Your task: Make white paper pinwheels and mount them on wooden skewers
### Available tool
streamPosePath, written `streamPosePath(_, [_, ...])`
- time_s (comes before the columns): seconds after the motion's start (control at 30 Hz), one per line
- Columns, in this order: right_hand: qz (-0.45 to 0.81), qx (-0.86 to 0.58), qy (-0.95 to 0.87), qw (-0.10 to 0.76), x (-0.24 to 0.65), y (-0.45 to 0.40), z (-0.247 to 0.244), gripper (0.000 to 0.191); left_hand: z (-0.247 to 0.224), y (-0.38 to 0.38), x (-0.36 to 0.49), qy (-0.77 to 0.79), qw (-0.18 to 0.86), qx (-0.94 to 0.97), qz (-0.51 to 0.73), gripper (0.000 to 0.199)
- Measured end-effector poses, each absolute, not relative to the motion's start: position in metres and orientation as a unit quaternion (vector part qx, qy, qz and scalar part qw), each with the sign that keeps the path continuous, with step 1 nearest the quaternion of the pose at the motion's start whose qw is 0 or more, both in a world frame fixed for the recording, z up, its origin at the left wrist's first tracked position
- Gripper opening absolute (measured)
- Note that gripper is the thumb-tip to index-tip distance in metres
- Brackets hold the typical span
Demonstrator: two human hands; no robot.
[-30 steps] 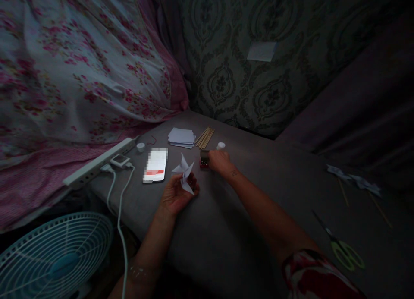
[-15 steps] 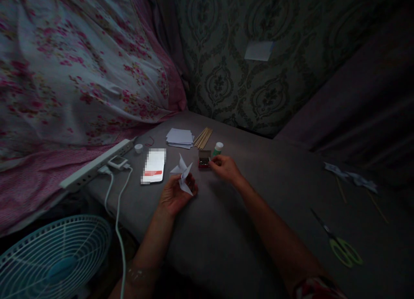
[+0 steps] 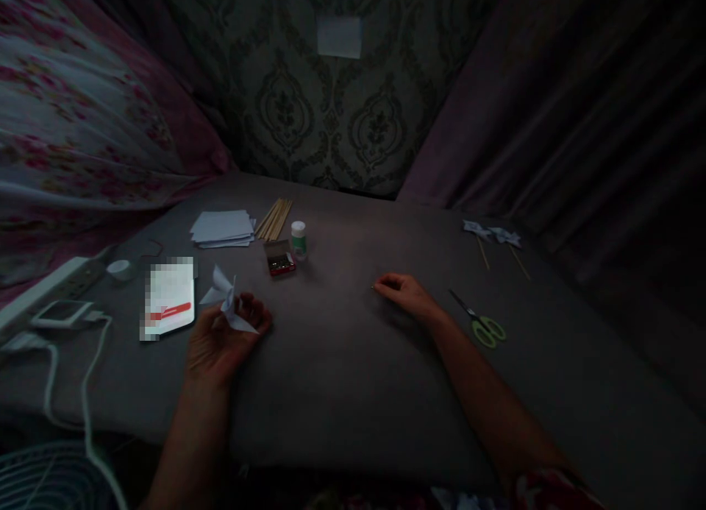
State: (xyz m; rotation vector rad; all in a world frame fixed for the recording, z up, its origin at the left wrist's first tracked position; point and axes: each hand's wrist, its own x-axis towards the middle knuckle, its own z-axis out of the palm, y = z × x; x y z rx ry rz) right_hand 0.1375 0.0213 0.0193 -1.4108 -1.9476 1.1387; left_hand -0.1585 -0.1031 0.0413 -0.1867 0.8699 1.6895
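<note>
Pinched in my left hand (image 3: pixel 223 337) is a white folded paper pinwheel (image 3: pixel 227 301), its pointed blades spread above the fingers. My right hand (image 3: pixel 405 295) is closed in a pinch over the grey surface, with a tiny object at the fingertips, too small to name. Between the hands and farther back, a small red box (image 3: pixel 281 263) stands with its lid up and shiny little pieces inside. Beside it is a green and white bottle (image 3: pixel 298 239).
White paper sheets (image 3: pixel 223 228) and thin wooden sticks (image 3: pixel 274 219) lie at the back. A phone (image 3: pixel 170 300), charger (image 3: pixel 63 313) and power strip (image 3: pixel 47 293) are left. Green-handled scissors (image 3: pixel 485 330) and two pinwheels on sticks (image 3: pixel 490 234) lie right. A fan (image 3: pixel 49 477) stands lower left.
The view has swung to the right. My right hand has left the small red box and moved right, pinching something tiny. My left hand still holds the paper pinwheel.
</note>
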Motion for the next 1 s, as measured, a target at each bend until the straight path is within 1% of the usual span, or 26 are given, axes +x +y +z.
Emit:
streamPosePath(0.07, [0.378,-0.524,-0.729,0.226,0.145,0.022,0.017,0.023,0.043,-0.103,-0.157,0.381,0.571,-0.077,0.723,0.011])
streamPosePath(0.17, [0.284,-0.529,-0.773,0.204,0.154,0.024,0.013,0.016,0.043,-0.102,-0.156,0.385,0.565,-0.08,0.726,0.01])
streamPosePath(0.27, [0.232,-0.521,-0.799,0.19,0.159,0.025,0.011,0.018,0.042,-0.101,-0.157,0.383,0.565,-0.075,0.727,0.012])
streamPosePath(0.37, [0.237,-0.533,-0.787,0.2,0.163,0.025,0.011,0.02,0.043,-0.101,-0.156,0.388,0.563,-0.072,0.727,0.012])
streamPosePath(0.53, [0.256,-0.569,-0.737,0.261,0.171,0.027,0.006,0.017,0.051,-0.097,-0.151,0.407,0.558,-0.083,0.718,0.008])
streamPosePath(0.63, [0.275,-0.527,-0.757,0.27,0.174,0.026,0.003,0.015,0.056,-0.091,-0.143,0.415,0.56,-0.071,0.714,0.014])
streamPosePath(0.87, [0.311,-0.431,-0.806,0.26,0.174,0.024,-0.001,0.01,0.063,-0.067,-0.098,0.425,0.621,-0.034,0.658,0.021])
streamPosePath(1.0, [0.283,-0.399,-0.829,0.273,0.173,0.024,-0.007,0.01,0.066,-0.058,-0.075,0.432,0.638,-0.016,0.638,0.023])
